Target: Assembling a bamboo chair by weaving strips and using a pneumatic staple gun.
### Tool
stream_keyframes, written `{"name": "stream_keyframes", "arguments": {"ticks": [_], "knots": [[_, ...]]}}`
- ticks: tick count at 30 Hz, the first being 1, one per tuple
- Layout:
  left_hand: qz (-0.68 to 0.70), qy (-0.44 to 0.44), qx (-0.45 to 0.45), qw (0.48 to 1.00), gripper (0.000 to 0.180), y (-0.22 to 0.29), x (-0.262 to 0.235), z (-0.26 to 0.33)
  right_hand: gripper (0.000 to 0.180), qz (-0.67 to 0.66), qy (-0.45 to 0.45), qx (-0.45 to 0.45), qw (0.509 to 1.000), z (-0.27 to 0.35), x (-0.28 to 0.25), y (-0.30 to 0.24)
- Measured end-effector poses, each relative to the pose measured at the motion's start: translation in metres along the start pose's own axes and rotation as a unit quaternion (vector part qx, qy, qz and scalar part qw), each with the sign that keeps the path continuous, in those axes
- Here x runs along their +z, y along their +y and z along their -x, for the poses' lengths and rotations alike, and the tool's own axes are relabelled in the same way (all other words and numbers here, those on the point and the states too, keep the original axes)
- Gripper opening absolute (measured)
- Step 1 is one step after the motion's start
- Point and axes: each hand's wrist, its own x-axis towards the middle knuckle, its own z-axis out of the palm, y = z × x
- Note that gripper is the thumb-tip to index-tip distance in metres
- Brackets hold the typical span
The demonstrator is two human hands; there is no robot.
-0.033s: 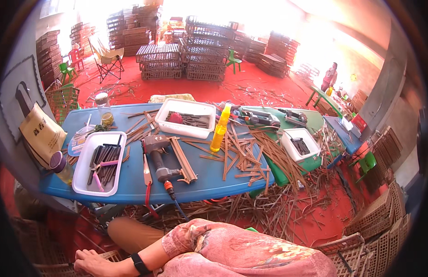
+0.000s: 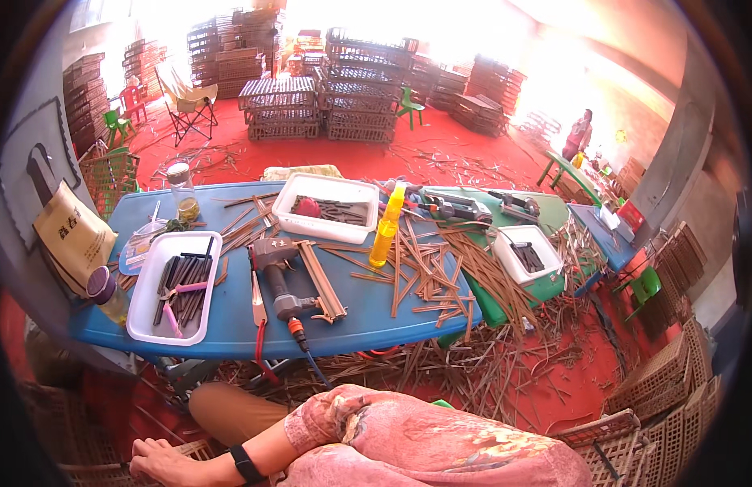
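My right arm, in a pink patterned sleeve with a black band at the wrist, reaches across to the lower left. There my right hand [image 2: 161, 462] rests with bent fingers over the rim of a brown slatted crate [image 2: 88, 468]; the fingertips are partly hidden. My left hand is out of sight. Beyond my bent knee, a nail gun [image 2: 276, 272] with a hose lies on the blue table [image 2: 376, 321]. Left of it stands a white tray [image 2: 140, 316] of dark strips, with pink-handled snips [image 2: 179, 294] on top.
Wooden strips [image 2: 429, 272] lie about a yellow bottle [image 2: 386, 227]. Two more white trays, jars and other power tools stand on the tables. Offcuts [image 2: 506, 365] cover the red floor near the table. Stacked crates [image 2: 360, 89] rise behind; a person [image 2: 579, 136] stands far right.
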Motion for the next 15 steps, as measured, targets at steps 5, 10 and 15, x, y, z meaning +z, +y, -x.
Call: {"name": "stream_keyframes", "arguments": {"ticks": [5, 10, 15], "knots": [[0.027, -0.024, -0.052, 0.998, 0.022, 0.012, -0.002, -0.002, 0.068, -0.003, -0.003, -0.002, 1.000, -0.001, -0.003, -0.001], [-0.024, -0.041, -0.037, 0.998, 0.023, 0.019, -0.004, -0.001, 0.070, -0.011, 0.008, -0.005, 1.000, 0.000, -0.002, 0.000], [-0.076, 0.032, 0.049, 0.995, 0.025, 0.005, 0.003, 0.004, 0.072, -0.007, -0.002, 0.005, 1.000, 0.000, -0.005, -0.007]]}}
